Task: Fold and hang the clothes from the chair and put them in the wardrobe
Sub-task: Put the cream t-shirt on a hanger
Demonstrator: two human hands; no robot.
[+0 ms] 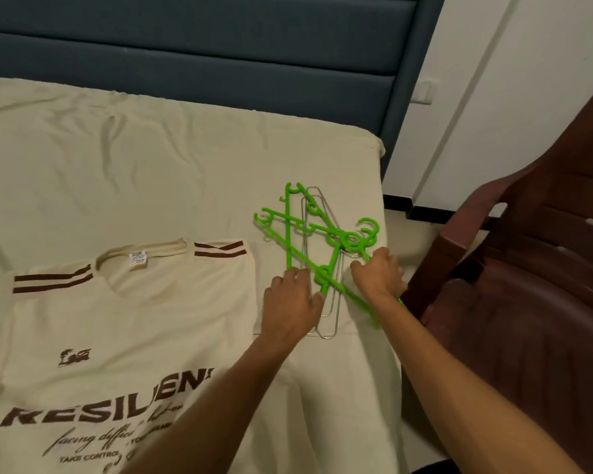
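Reaching over the bed point(151, 159), I am pressing my left hand point(293, 299) flat on the tangled hangers point(302, 234) beside the shirt point(117, 319) while my right hand point(379, 273) is gripping a green one.

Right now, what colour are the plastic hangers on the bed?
Bright green plastic hangers, clearest in the head view.
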